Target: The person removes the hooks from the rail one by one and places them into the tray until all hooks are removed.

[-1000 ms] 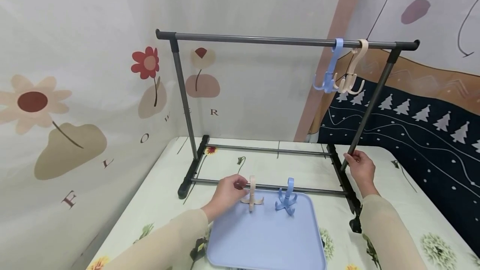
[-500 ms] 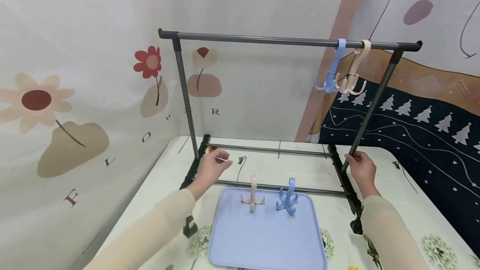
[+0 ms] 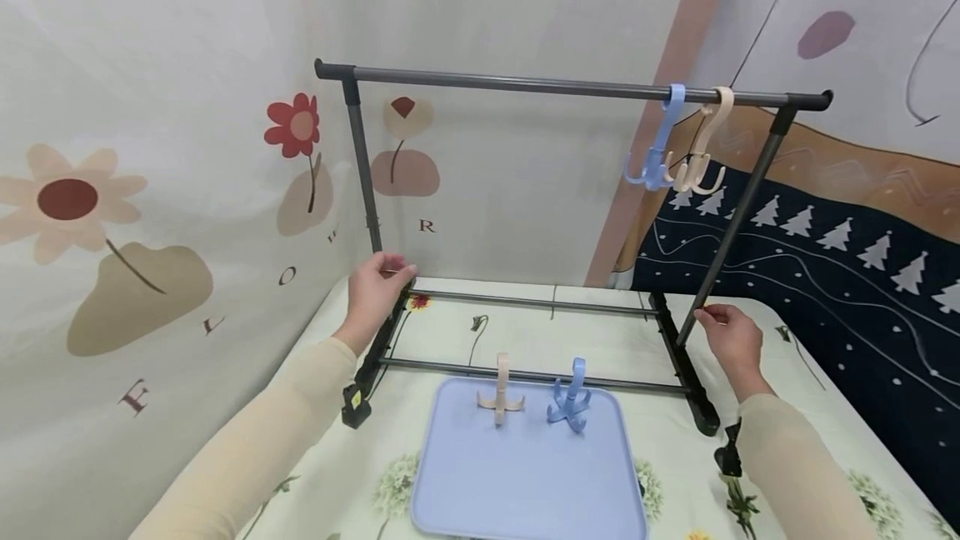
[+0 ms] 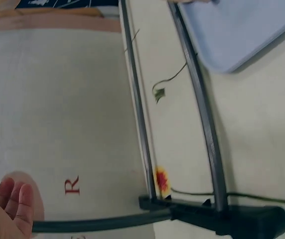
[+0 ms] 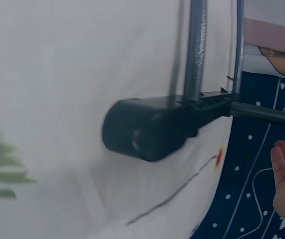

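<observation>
A dark grey rack (image 3: 510, 84) stands on the table. My left hand (image 3: 372, 298) is at its left post, fingers loosely bent and apart in the left wrist view. That view shows the post running to the hand; contact is unclear. Beside the right post (image 3: 723, 257) is my right hand (image 3: 731, 344), its fingers fairly straight in the right wrist view and apart from the visible post. A blue multi-prong hook (image 3: 654, 169) and a beige one (image 3: 697, 165) hang near the bar's right end. Another beige hook (image 3: 501, 402) and blue hook (image 3: 570, 407) lie on the blue tray (image 3: 525, 482).
Two lower rods (image 3: 540, 302) join the rack's black feet (image 3: 690, 382). The tray sits in front of the rack, on a flower-printed cloth (image 3: 457, 327). Printed fabric (image 3: 480, 207) hangs behind and at the left; dark tree-patterned fabric (image 3: 825, 273) hangs at the right.
My left hand has moved away from the tray's beige hook, left and back, to the left post. The right hand stays by the right post. The hooks keep their places; the view shifts slightly.
</observation>
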Demonstrator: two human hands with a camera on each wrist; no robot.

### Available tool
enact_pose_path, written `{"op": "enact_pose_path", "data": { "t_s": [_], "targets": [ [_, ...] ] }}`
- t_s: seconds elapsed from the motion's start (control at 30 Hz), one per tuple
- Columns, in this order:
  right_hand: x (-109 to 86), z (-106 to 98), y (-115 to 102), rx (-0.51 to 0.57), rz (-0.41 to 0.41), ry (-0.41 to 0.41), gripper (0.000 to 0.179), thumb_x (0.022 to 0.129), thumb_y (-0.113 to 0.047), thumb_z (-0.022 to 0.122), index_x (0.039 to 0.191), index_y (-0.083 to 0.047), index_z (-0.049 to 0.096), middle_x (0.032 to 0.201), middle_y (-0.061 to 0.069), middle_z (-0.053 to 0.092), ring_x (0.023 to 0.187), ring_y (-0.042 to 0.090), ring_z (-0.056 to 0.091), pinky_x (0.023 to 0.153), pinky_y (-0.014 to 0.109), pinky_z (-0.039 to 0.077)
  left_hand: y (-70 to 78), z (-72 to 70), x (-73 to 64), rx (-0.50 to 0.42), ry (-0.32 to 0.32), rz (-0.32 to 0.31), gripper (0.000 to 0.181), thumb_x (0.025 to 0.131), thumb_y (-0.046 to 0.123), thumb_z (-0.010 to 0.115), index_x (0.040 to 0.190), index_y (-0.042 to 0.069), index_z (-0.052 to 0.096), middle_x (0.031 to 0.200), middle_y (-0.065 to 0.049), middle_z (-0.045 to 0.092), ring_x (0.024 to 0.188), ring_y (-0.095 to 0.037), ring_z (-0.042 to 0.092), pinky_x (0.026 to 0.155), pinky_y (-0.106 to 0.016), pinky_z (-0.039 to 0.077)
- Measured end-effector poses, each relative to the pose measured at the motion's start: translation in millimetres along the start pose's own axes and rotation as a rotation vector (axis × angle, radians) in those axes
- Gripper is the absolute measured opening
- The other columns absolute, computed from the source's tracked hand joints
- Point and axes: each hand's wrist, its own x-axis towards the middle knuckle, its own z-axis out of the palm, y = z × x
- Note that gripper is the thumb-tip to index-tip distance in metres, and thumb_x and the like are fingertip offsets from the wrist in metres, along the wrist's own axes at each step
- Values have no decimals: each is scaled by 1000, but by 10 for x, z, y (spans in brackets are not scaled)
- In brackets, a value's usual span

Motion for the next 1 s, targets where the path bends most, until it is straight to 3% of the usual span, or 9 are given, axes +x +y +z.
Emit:
{"op": "enact_pose_path", "data": {
  "t_s": [0.17,0.4,0.63,1.0],
  "targets": [
    [0,-118,-88,-24,-9,0,47,102,-36,54,125,5,60,115,24,66,98,36,61,69,36,46,-4,-161,171,-18,94,-3,36,95,26,68,124,5,61,116,-11,64,107,-26,60,90,-40,49],
    [-24,-263,-327,-2,-60,23,46,101,-38,55,124,2,61,114,22,67,101,36,63,78,41,47,83,-369,376,-18,234,-13,42,96,28,67,130,5,59,125,-14,62,114,-24,58,94,-39,47],
    [-28,-451,-702,51,-96,62,51,99,-46,55,126,-3,63,116,17,67,100,26,59,78,34,43,190,-466,559,-53,204,-59,50,94,27,69,137,7,53,133,-13,57,122,-26,52,100,-40,45],
    [37,-887,-1364,102,-226,119,62,97,-54,53,134,-5,59,124,15,63,108,23,57,90,31,45,297,-398,720,-70,209,-33,45,94,21,69,133,3,53,126,-15,60,116,-26,56,99,-39,46]
  ]
}}
